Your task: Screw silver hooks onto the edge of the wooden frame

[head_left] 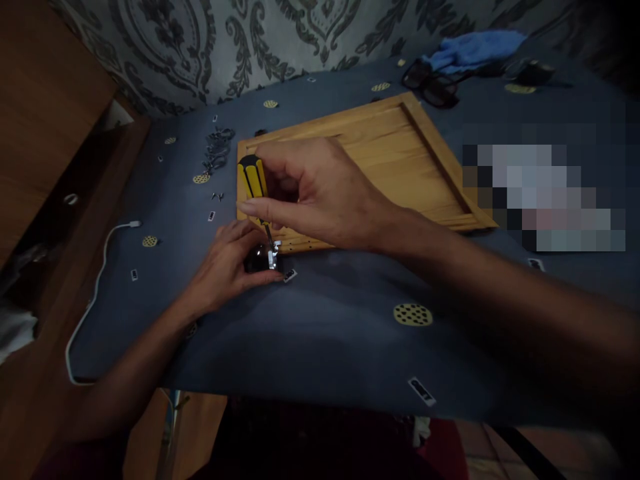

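Observation:
My right hand [325, 193] grips a yellow-and-black screwdriver [255, 183], its handle upright and slightly tilted. The shaft points down at a small shiny metal fitting [273, 256] by the near left corner of a framed wooden panel [430, 167]. My left hand [233, 263] curls around this fitting, thumb below and fingers above. Something dark and glossy shows between the thumb and fingers, but I cannot make out what it is. Several small dark holes run along the panel's near edge. My right hand hides part of the panel's left side.
Metal hardware pieces [217, 150] and a few screws [217, 197] lie left of the panel. A white cable [103, 267] runs along the table's left side. Sunglasses [431, 83] and a blue cloth [475, 50] lie at the back right. A blurred patch covers the right side.

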`<state>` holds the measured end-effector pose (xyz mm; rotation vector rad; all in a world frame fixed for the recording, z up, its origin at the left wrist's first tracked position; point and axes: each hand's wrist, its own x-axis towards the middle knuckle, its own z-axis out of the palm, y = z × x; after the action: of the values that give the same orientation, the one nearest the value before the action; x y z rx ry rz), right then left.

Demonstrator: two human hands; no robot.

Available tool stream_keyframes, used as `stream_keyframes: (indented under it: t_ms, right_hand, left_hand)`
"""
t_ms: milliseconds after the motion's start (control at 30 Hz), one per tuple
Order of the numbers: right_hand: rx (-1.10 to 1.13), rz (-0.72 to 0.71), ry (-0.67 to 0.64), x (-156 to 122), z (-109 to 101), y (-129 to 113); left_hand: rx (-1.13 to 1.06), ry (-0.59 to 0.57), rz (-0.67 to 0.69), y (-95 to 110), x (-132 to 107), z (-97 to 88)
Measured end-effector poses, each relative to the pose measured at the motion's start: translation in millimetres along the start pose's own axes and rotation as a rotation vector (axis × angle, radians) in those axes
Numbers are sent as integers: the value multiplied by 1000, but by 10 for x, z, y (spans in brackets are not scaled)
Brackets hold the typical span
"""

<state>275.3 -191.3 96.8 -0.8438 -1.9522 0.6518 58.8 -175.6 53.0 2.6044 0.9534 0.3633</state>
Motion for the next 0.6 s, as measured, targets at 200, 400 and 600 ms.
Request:
stream_keyframes:
  t_ms: [200,400,600]
  right_hand:
    - [-55,-13,-23,11,-13,-18]
    - [14,-45,-210,19,-145,-31]
    - [32,-70,-299,27,-215,-28]
  left_hand:
    - [-4,-8,3,2,-3,-8]
    - [-10,6,11,-7,-3,4]
    - [-18,8,9,2,1,-5]
